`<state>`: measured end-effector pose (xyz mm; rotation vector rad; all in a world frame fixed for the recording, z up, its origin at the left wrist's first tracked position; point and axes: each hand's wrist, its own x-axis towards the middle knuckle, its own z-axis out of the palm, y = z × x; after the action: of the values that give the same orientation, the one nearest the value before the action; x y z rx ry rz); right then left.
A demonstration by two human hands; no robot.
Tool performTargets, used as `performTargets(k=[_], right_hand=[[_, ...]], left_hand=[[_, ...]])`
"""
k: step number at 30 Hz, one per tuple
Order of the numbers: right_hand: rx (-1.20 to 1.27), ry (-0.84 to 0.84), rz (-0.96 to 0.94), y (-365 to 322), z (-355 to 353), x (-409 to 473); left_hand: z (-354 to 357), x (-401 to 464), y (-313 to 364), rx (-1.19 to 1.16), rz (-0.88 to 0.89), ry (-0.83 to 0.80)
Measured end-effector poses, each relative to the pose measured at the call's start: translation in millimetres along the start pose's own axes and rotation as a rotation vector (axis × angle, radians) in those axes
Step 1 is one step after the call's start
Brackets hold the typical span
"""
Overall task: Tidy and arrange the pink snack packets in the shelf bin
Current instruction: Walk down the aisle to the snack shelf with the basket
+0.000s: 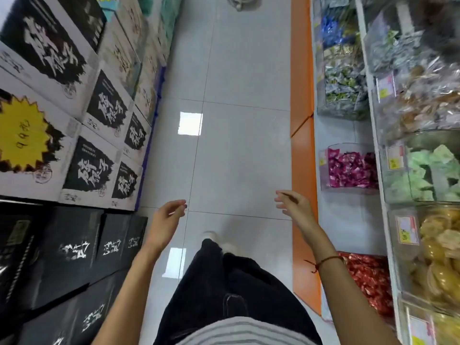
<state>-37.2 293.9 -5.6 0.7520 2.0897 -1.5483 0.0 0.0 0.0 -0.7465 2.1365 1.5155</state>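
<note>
The person stood in the aisle with both hands empty: the left hand hung loosely curled over the floor, the right hand relaxed with fingers spread, nearer the shelf. The pink snack packets lay heaped in one clear bin low on the right, ahead of that hand and well apart from it. To my eye, reaching from above with both hands would serve best. Packets were too jumbled to count; one red-packet bin sat nearer.
</note>
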Motion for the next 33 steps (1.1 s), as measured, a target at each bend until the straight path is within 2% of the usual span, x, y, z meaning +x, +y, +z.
performTargets(k=[11,21,30,33], right_hand=[[0.011,0.022,0.019,-101,21,113],[0.101,0.167,0.049,-194,8,227],[0.109,0.139,0.077,-324,-13,388],[0.081,0.115,0.041,-380,-20,450]], left_hand=[[-29,116,69,-0.023,-0.062,0.037],[-33,282,219,0.0,0.034,-0.01],[-18,428,353,0.067,0.04,-0.064],[-23,474,390,0.04,0.036,-0.028]])
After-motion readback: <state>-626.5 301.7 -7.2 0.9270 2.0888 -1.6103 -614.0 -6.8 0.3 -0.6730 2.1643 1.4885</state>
